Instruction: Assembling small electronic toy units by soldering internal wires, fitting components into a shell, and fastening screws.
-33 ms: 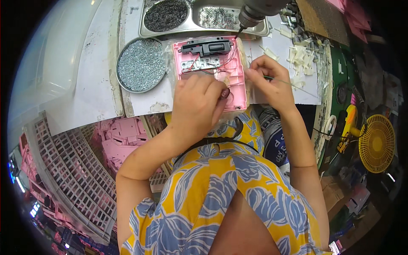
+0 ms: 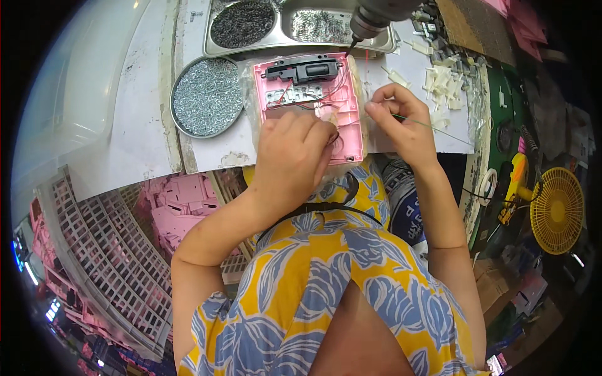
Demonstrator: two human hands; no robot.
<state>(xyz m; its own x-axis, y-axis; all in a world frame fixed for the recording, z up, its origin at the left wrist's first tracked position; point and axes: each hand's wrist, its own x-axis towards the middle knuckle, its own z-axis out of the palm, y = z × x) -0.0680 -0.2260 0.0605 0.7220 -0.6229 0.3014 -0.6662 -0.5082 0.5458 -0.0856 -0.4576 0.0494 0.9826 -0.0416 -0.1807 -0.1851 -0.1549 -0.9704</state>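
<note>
In front of me lies a pink plastic housing (image 2: 352, 135) with a black module (image 2: 307, 72), a metal plate (image 2: 293, 94) and thin red and dark wires inside. My left hand (image 2: 291, 150) rests over its near left part, fingers curled and pressed together; what they pinch is hidden. A small dark wire loop shows beside those fingers. Just right of the housing, my right hand (image 2: 404, 122) is closed in a pinch. A thin green wire (image 2: 442, 131) passes through its fingers and trails to the right. A fine pale strand seems to run between both hands.
A round tray of silver screws (image 2: 207, 97) stands left of the housing. Behind it is a metal tray (image 2: 282, 44) with dark and silver screws. A power screwdriver (image 2: 370, 22) hangs over the far right corner. White plastic parts (image 2: 442, 84) lie right; a yellow fan (image 2: 557, 210) stands farther right.
My right hand has shifted slightly right, away from the housing. The fingers of my left hand have turned a little over the dark wire loop. The housing has hardly moved.
</note>
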